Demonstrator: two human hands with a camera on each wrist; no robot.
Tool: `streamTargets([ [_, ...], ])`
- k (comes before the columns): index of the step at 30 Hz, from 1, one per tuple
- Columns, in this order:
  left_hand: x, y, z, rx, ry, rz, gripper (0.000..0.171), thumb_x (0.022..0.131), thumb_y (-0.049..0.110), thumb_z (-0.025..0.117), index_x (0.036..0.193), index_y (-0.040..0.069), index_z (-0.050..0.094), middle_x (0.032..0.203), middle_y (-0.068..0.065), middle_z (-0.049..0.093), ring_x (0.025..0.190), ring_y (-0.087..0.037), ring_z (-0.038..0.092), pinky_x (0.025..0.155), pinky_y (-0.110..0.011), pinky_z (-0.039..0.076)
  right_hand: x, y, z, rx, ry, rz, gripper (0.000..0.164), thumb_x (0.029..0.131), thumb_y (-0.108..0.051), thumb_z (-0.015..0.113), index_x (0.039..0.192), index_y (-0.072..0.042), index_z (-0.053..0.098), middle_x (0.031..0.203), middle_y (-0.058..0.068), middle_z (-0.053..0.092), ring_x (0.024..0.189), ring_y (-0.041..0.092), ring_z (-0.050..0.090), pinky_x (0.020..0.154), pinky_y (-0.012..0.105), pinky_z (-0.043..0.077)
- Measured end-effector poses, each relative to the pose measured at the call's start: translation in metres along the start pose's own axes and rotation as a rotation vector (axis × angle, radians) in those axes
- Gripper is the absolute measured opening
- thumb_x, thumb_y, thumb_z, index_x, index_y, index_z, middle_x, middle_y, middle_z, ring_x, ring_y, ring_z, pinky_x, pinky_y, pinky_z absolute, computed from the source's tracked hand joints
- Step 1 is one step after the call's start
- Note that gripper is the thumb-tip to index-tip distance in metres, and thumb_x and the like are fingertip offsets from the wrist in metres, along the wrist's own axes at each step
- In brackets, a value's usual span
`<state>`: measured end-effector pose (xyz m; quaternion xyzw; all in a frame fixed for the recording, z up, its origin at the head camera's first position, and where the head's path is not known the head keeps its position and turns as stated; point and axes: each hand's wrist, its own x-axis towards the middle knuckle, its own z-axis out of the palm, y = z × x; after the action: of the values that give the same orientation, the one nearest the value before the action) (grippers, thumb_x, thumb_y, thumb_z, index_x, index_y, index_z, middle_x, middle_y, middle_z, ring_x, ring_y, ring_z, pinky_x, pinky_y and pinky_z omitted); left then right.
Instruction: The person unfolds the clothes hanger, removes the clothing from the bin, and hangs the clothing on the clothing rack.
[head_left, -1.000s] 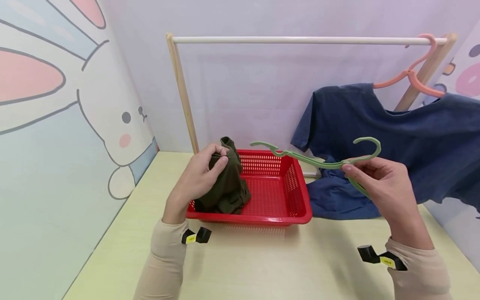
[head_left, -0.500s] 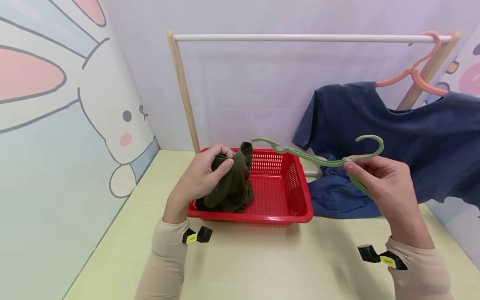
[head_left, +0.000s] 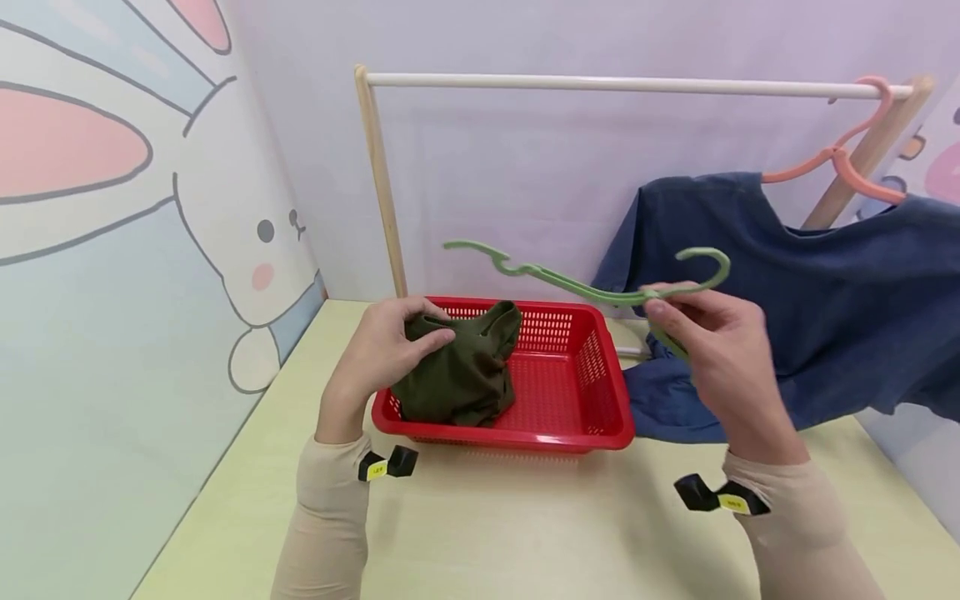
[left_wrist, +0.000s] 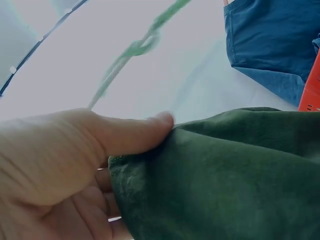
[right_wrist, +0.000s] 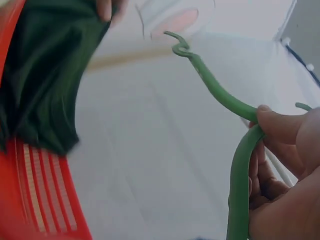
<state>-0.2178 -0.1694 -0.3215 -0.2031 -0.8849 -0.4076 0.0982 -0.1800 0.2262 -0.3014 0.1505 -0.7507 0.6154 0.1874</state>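
Note:
Pinched between thumb and fingers of my left hand (head_left: 382, 346) is the edge of a dark green garment (head_left: 465, 375), which hangs down into the left side of a red plastic basket (head_left: 555, 439). The left wrist view shows the thumb lying over the cloth (left_wrist: 215, 180). My right hand (head_left: 723, 354) grips a green clothes hanger (head_left: 577, 287) just below its hook, holding it up above the basket's right part. One arm of the hanger points left, toward the garment but apart from it. The other arm is mostly hidden behind the right hand in the head view.
A rack with a white rail (head_left: 600, 82) and wooden posts stands behind the basket. At its right end a navy T-shirt (head_left: 810, 308) hangs on an orange hanger (head_left: 862, 167), its lower part lying on the pale yellow table (head_left: 525, 533).
My right hand has moved left and slightly up with the green hanger, bringing it nearer the left hand. The garment has spread wider in the basket, its raised corner shifting right.

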Motion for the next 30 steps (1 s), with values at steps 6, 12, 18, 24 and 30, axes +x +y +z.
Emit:
streamTargets([
  [6, 0.004, 0.002, 0.004, 0.036, -0.061, -0.007, 0.027, 0.091, 0.018, 0.095, 0.117, 0.013, 0.087, 0.110, -0.004, 0.081, 0.101, -0.025, 0.071, 0.092, -0.046, 0.061, 0.035, -0.021, 0.059, 0.160, -0.138, 0.046, 0.027, 0.108, -0.014, 0.075, 0.132, -0.004, 0.079, 0.119, 0.011, 0.072, 0.106, 0.026, 0.059, 0.086, 0.028, 0.058],
  [12, 0.006, 0.007, 0.010, 0.030, -0.090, -0.007, 0.027, 0.090, 0.019, 0.096, 0.115, 0.013, 0.088, 0.107, -0.004, 0.081, 0.102, -0.026, 0.070, 0.092, -0.047, 0.062, 0.058, -0.036, 0.108, 0.423, -0.216, 0.093, 0.021, 0.110, -0.005, 0.068, 0.124, -0.011, 0.081, 0.104, 0.000, 0.074, 0.097, 0.023, 0.059, 0.086, 0.031, 0.054],
  [18, 0.009, 0.011, 0.013, 0.007, -0.121, 0.005, 0.025, 0.091, 0.017, 0.095, 0.114, 0.013, 0.088, 0.105, -0.003, 0.080, 0.103, -0.026, 0.068, 0.090, -0.046, 0.060, 0.072, -0.042, 0.138, 0.547, -0.226, 0.074, 0.033, 0.111, 0.003, 0.061, 0.107, -0.021, 0.083, 0.103, -0.002, 0.075, 0.098, 0.018, 0.060, 0.091, 0.031, 0.052],
  [24, 0.010, 0.011, 0.016, 0.006, -0.148, 0.030, 0.023, 0.091, 0.017, 0.095, 0.112, 0.013, 0.088, 0.101, -0.001, 0.081, 0.101, -0.025, 0.068, 0.090, -0.044, 0.061, 0.080, -0.043, 0.157, 0.587, -0.223, 0.073, 0.032, 0.111, 0.005, 0.060, 0.105, -0.018, 0.082, 0.102, -0.002, 0.074, 0.096, 0.019, 0.057, 0.090, 0.031, 0.050],
  [30, 0.008, 0.012, 0.017, -0.006, -0.126, 0.035, 0.027, 0.091, 0.017, 0.095, 0.116, 0.012, 0.087, 0.107, -0.002, 0.081, 0.106, -0.025, 0.069, 0.094, -0.047, 0.062, 0.082, -0.040, 0.164, 0.602, -0.239, 0.072, 0.030, 0.111, 0.004, 0.061, 0.107, -0.016, 0.082, 0.103, -0.001, 0.073, 0.097, 0.020, 0.057, 0.091, 0.032, 0.051],
])
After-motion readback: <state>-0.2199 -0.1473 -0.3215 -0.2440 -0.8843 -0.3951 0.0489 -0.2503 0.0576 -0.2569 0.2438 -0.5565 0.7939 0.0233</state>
